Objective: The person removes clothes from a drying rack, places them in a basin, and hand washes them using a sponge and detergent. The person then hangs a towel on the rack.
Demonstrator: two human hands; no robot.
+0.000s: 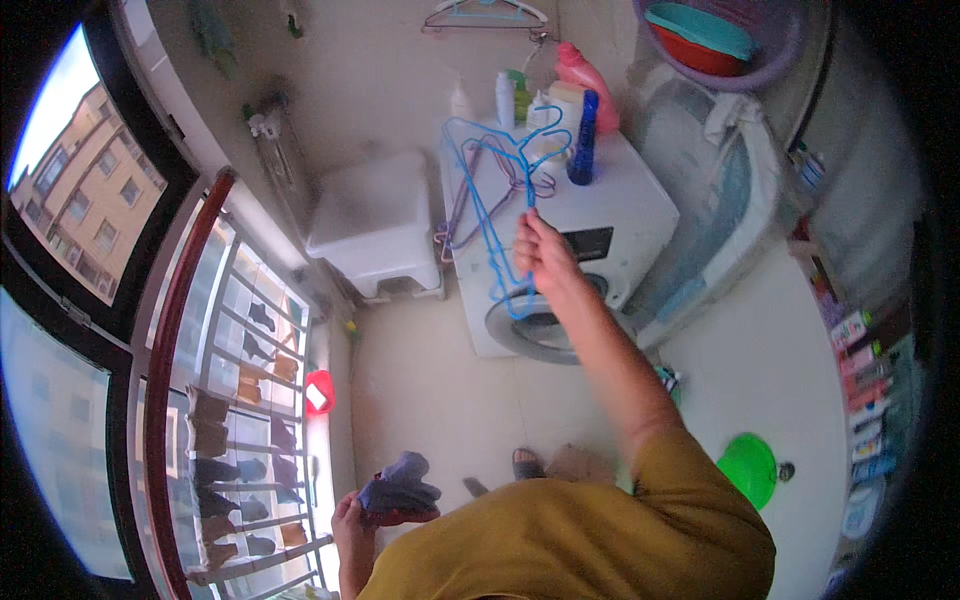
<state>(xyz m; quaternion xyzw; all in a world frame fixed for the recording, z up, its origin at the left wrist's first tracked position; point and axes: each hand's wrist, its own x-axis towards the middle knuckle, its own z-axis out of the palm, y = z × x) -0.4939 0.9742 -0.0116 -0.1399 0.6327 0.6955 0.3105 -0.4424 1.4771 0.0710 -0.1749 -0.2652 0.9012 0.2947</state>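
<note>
Blue hangers (487,217) are gripped in my right hand (544,251), held above the front of a white front-loading washing machine (645,195). Pink and purple hangers (472,180) lie on the machine's top, behind the blue ones. Low at the left, my left hand (352,521) holds a bunched dark purple-blue cloth (401,484) with a dark red part beneath. What kind of garment it is, I cannot tell. Socks and small cloth pieces (217,472) hang on lines by the window railing, to the left of that hand.
Bottles (585,139) stand on the machine's top. A white utility sink (375,217) is left of it, a covered bathtub-like basin (697,195) right. A dark red rail (176,360) runs along the window. A green basin (750,469) sits on the floor at right, near crowded shelves (862,405).
</note>
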